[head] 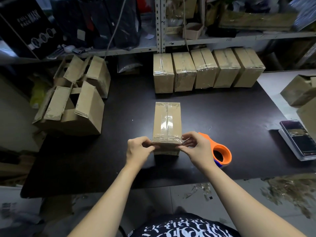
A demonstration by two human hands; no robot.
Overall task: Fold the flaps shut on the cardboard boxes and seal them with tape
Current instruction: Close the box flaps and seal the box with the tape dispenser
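A closed cardboard box [166, 120] stands in the middle of the black table [222, 108], with clear tape along its top seam and across its near edge. My left hand [138, 149] pinches the box's near left corner. My right hand [195, 147] pinches the near right corner, where the tape end wraps over the edge. An orange tape dispenser [221, 154] lies on the table just right of my right hand.
Several taped boxes [205, 71] stand in a row at the back. Open boxes with raised flaps [75, 103] sit at the left. A phone on a scale [298, 139] lies at the right edge, more cardboard [302, 93] beyond it. Shelving runs behind.
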